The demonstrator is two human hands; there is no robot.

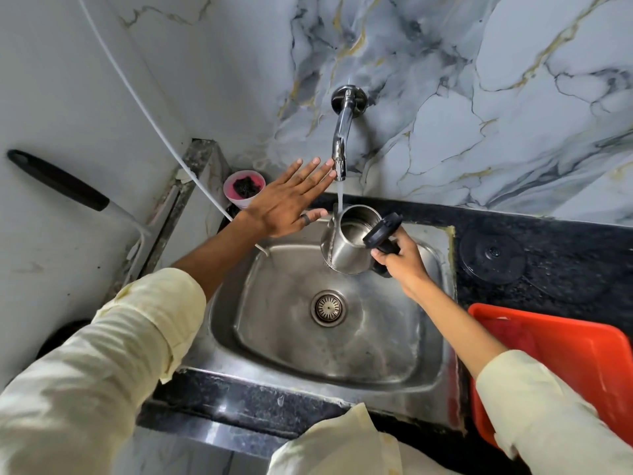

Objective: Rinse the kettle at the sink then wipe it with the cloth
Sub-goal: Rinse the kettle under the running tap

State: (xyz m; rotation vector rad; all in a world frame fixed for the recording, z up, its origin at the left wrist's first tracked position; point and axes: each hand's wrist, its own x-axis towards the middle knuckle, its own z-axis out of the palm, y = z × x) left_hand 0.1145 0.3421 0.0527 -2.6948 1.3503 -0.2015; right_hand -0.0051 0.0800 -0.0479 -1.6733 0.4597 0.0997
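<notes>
Hands, two of them, reach out from pale yellow sleeves over one steel sink (394, 368). One steel kettle (346, 246) is held over the back of the basin, tilted, with its black lid (383, 230) hinged open. The right hand (404, 257) is clenched around the kettle's black handle. One chrome tap (342, 132) juts from the wall, and a thin stream of water (340, 197) runs from it onto the kettle's rim. The left hand (286, 200) is released, fingers spread flat, with its fingertips just beside the tap's spout; one dark ring sits on its thumb. One round drain (329, 307) lies in the middle of the basin. The surface (565, 248) around the sink is black speckled stone. On it to the right rests one round black kettle base (492, 256), and nearer the viewer one red tray (582, 351). At the back left corner stands one pink cup (244, 188) with something dark inside. The wall behind is grey marble with gold veins; the left wall is plain white, with one white hose (137, 101) running across it and one black handle (54, 179) against it.
</notes>
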